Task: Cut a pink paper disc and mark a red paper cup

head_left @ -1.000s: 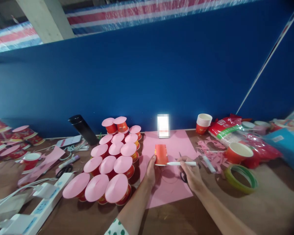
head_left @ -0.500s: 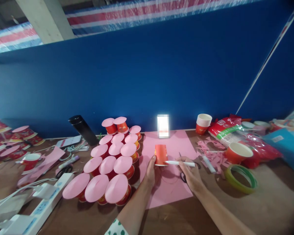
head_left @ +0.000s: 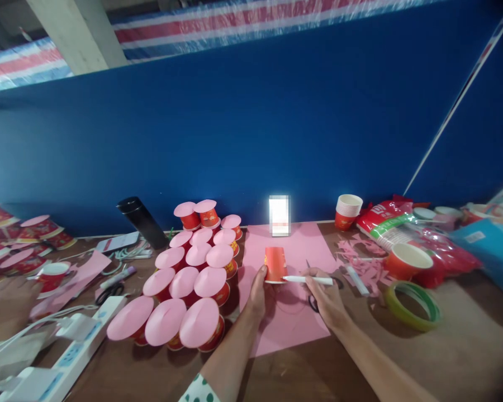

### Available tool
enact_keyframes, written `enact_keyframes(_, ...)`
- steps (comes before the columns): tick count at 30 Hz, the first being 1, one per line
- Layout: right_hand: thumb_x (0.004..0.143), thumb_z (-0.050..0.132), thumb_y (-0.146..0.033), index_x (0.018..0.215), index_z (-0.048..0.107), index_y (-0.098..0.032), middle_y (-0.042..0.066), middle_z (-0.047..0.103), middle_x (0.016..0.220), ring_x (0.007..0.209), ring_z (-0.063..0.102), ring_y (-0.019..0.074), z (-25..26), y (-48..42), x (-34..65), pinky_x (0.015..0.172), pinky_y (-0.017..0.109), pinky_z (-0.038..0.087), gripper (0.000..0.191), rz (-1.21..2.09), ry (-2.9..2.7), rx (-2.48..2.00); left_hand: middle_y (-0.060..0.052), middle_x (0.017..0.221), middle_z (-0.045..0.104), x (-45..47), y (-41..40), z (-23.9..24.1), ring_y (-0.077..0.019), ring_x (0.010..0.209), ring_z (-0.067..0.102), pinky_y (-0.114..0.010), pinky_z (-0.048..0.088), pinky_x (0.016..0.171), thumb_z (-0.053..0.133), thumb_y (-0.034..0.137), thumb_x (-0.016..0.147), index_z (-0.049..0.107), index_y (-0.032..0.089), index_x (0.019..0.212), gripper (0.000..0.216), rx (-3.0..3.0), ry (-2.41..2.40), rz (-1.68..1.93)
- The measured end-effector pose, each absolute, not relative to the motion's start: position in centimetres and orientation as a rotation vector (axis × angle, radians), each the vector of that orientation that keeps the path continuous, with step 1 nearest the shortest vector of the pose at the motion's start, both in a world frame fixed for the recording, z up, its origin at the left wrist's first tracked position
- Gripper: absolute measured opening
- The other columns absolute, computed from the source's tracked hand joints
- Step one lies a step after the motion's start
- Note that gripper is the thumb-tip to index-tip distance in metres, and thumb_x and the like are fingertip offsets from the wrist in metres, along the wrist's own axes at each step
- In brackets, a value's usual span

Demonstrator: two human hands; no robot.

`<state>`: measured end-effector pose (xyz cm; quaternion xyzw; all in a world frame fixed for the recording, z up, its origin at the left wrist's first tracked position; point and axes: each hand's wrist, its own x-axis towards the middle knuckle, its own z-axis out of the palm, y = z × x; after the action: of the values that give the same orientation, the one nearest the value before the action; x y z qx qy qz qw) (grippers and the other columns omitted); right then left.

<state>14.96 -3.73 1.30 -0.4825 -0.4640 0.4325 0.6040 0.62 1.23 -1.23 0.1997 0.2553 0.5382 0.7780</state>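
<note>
A red paper cup [head_left: 275, 263] is held upside down over the pink paper sheet [head_left: 293, 335], its white rim facing down toward me. My left hand [head_left: 257, 293] is closed around the cup's left side, thumb on the wall. In my right hand [head_left: 324, 298] is a white marker pen [head_left: 305, 280], gripped like a pencil, with its tip at the cup's lower right edge. Dark-handled scissors [head_left: 313, 302] lie on the sheet, partly hidden by my right hand.
Several red cups topped with pink paper discs [head_left: 199, 324] stand at left, near a black flask [head_left: 140, 220] and a white power strip [head_left: 77, 349]. To the right are pink scraps [head_left: 371, 259], a tape roll [head_left: 413, 306] and stacked cups [head_left: 347, 211]. Another person's hand [head_left: 10, 304] is far left.
Almost nothing differs. The pen in my right hand has shifted very slightly at the cup's edge; my left hand and the cup stay in place.
</note>
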Motion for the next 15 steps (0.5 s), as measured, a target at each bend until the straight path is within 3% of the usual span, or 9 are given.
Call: enact_keyframes(15,0.078,0.061,-0.052,0.084,0.062,-0.016,-0.002,0.049,0.058,0.046,0.039,0.0075,1.37,-3.87,14.73,0.039,0.019,0.031,0.036,1.017,-1.028,-1.109,-0.012,0.097,0.069,0.71,0.9,-0.55,-0.026,0.097,0.063,-0.037,0.046,0.088,0.058,0.04,0.082,0.062,0.011,0.105,0.037,0.425,0.554,1.176)
